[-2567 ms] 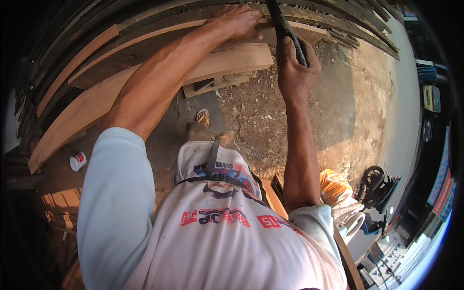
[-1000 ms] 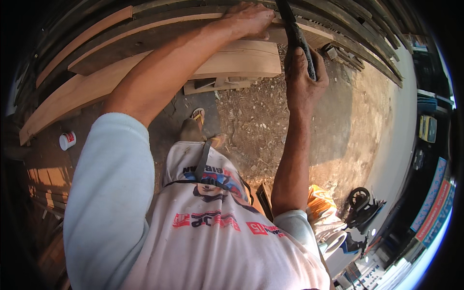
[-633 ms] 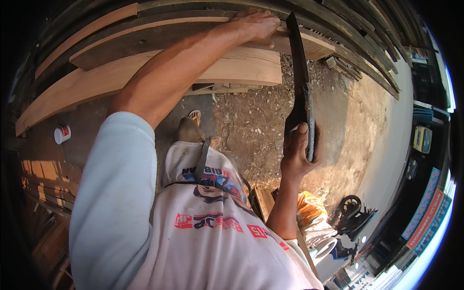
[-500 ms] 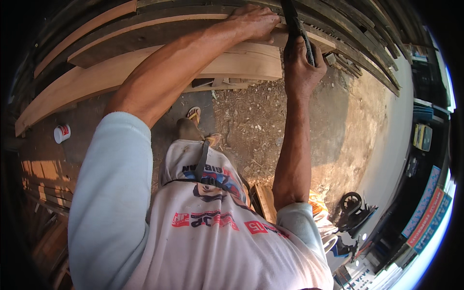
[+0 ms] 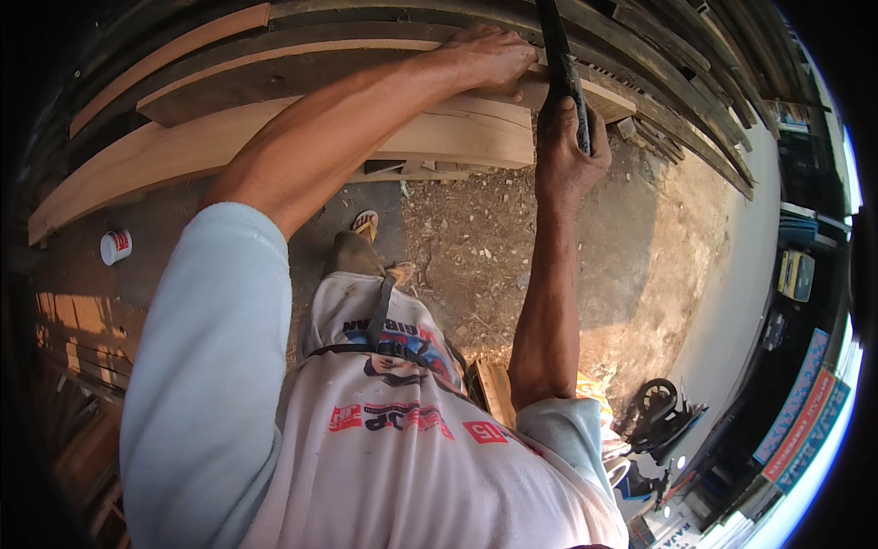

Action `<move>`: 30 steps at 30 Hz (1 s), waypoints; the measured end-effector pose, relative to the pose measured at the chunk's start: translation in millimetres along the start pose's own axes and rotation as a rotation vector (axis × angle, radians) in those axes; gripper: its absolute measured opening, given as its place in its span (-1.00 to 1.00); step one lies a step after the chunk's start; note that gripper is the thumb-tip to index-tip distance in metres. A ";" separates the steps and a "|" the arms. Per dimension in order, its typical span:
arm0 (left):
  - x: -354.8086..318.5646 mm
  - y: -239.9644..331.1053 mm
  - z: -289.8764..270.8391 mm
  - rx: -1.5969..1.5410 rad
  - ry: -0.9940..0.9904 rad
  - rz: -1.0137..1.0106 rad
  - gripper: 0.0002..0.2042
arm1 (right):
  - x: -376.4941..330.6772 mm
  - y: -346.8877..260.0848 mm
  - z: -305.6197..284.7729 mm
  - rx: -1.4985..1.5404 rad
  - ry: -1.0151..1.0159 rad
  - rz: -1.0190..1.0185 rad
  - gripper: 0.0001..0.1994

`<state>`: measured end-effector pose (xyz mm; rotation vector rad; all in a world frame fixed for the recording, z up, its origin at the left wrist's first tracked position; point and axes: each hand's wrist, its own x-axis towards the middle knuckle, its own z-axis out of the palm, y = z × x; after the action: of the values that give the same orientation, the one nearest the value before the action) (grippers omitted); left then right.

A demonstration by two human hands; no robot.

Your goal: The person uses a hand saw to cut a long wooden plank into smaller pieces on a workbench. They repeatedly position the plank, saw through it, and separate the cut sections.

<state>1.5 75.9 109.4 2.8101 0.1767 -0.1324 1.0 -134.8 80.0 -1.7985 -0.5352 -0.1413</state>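
Note:
A long dark handsaw (image 5: 562,66), seen almost edge-on, is gripped in my right hand (image 5: 574,151) with the thumb along its near end. It lies across a wooden plank (image 5: 599,99) near that plank's right end. Just left of the saw, my left hand (image 5: 489,59) is closed over the same plank, fingers curled over its near edge. The spot where the blade meets the wood is partly hidden by the saw and my hand. A wide pale board (image 5: 457,133) lies nearer to me, below my left forearm.
Dark timber lengths (image 5: 681,78) are stacked along the far side. A white tub (image 5: 116,247) stands on the floor at left. Wood scraps litter the dirt floor (image 5: 471,242). A motorcycle (image 5: 654,412) is at lower right, with a signboard (image 5: 805,412) beyond.
My right hand and the saw have come a little nearer to me. The left hand keeps its hold on the plank. The whole view has shifted slightly.

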 end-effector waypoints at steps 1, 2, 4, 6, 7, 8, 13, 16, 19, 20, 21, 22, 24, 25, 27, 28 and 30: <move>-0.2 -0.6 -5.0 -0.016 -0.019 -0.031 -0.51 | -4.4 -6.8 -5.6 0.006 -0.020 0.044 -0.60; -0.4 -7.1 -8.6 -0.002 -0.005 -0.025 -0.51 | -34.2 -7.0 -23.3 -0.006 -0.009 0.052 -0.58; 1.5 -16.9 -5.0 0.004 0.014 0.004 -0.51 | -109.5 -32.4 -76.8 0.027 0.006 0.125 -0.54; 1.5 -22.0 8.7 0.027 0.103 0.067 -0.49 | -133.2 -49.8 -89.1 0.148 0.003 0.197 -0.52; 2.1 -19.9 13.7 0.044 0.140 0.130 -0.49 | -114.4 -33.4 -70.7 0.147 0.041 0.152 -0.56; 0.0 -15.6 18.4 0.030 0.092 0.103 -0.49 | -91.9 -17.3 -48.2 0.139 0.061 0.107 -0.59; -1.5 -0.6 -11.5 0.061 0.050 0.053 -0.50 | -3.8 -1.7 11.7 0.011 0.047 -0.009 -0.63; -2.0 -2.1 6.0 0.023 0.018 0.055 -0.47 | -20.2 -19.2 -8.1 -0.005 -0.020 0.022 -0.61; -12.0 14.3 4.7 0.004 -0.038 0.063 -0.45 | -44.8 0.4 -25.0 0.067 0.059 0.070 -0.60; -13.7 21.1 5.6 -0.007 -0.042 0.067 -0.45 | -52.8 2.1 -27.6 0.118 0.062 0.129 -0.60; -16.7 25.9 6.4 -0.019 -0.046 0.073 -0.44 | -55.5 4.0 -25.4 0.108 0.065 0.111 -0.60; -11.6 26.3 8.9 0.006 -0.051 0.066 -0.44 | -53.3 10.4 -23.0 0.088 0.075 0.091 -0.60; -5.5 14.4 15.6 0.029 0.008 0.095 -0.44 | -55.1 -4.0 -20.5 0.059 0.057 0.074 -0.61; -5.6 14.6 17.5 0.034 0.042 0.113 -0.43 | -63.1 -6.1 -28.3 0.032 0.048 0.098 -0.61; -7.7 18.7 10.6 0.045 0.008 0.055 -0.39 | -92.4 -18.2 -54.0 0.007 0.049 0.131 -0.60; -4.9 14.6 6.4 0.040 0.002 0.054 -0.38 | -113.6 -25.8 -69.2 0.007 0.051 0.146 -0.59; -4.1 13.6 8.8 0.030 0.008 0.041 -0.37 | -158.8 -38.1 -101.1 0.013 0.056 0.151 -0.56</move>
<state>-1.3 59.8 105.7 2.8427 0.1194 -0.1152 -138.2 -267.0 85.9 -1.8095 -0.3589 -0.0837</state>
